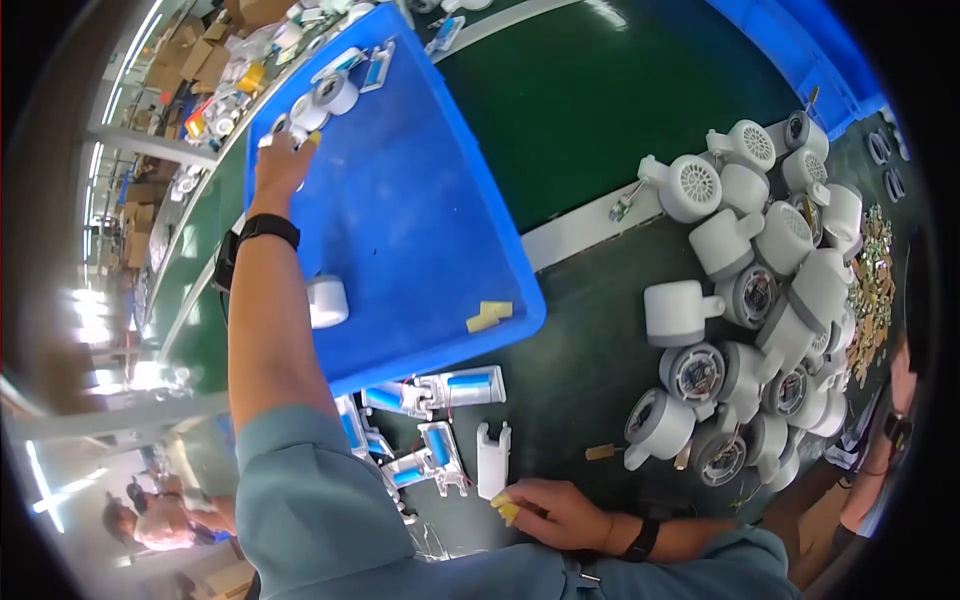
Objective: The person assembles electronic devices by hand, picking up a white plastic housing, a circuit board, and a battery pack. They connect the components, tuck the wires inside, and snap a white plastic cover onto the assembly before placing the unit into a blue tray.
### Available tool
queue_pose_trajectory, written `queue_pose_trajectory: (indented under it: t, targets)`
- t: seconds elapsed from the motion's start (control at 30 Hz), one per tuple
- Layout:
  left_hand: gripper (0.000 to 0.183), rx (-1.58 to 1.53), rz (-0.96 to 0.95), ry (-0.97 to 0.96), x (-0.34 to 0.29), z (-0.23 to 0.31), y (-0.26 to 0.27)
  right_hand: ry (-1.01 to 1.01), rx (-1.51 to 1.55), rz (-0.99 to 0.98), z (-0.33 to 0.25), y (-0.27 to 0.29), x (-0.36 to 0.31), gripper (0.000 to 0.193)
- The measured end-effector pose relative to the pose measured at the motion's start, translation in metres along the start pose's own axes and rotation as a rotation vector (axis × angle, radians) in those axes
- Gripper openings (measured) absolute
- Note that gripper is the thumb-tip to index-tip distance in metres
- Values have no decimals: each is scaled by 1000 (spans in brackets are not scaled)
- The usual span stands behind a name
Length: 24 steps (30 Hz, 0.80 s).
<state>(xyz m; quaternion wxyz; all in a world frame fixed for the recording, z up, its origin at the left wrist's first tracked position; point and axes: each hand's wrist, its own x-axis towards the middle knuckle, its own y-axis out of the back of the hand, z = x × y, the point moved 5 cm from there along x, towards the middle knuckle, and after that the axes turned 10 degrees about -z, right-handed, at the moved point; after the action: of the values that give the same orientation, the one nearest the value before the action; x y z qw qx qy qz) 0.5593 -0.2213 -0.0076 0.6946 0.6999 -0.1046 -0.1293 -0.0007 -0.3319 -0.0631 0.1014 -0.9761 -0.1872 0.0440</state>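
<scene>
Head cam: L hand (283,165), R hand (560,512) apart, grips unclear; white pc (493,464) long axis fore-aft, prongs (505,435) away

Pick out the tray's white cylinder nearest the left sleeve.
The cylinder beside the left forearm; the others lie at the far end of the tray, near the left hand.

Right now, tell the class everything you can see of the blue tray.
The blue tray is shallow, seemingly plastic, with a raised rim and a rounded near right corner. It lies open side up on the green table, stretching away from the person. White pieces lie toward its far end, a rounded white piece sits nearer, and yellow scraps lie by that corner. The left hand reaches over its left side; contact is unclear.
</scene>
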Motion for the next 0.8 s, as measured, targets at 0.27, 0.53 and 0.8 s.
queue_pose_trajectory:
  t: [0.27, 0.53, 0.8]
  targets:
    - [68, 54, 19, 234, 65, -47, 2, 31, -255, 26, -14, 30, -2, 21]
    - [62, -157, -118, 237, 129, -44, -3, -80, 40, -287, 18, 24, -10, 31]
    - [60, -232, -430, -125, 92, 61, 4, -37, -21, -237, 28, 12, -21, 31]
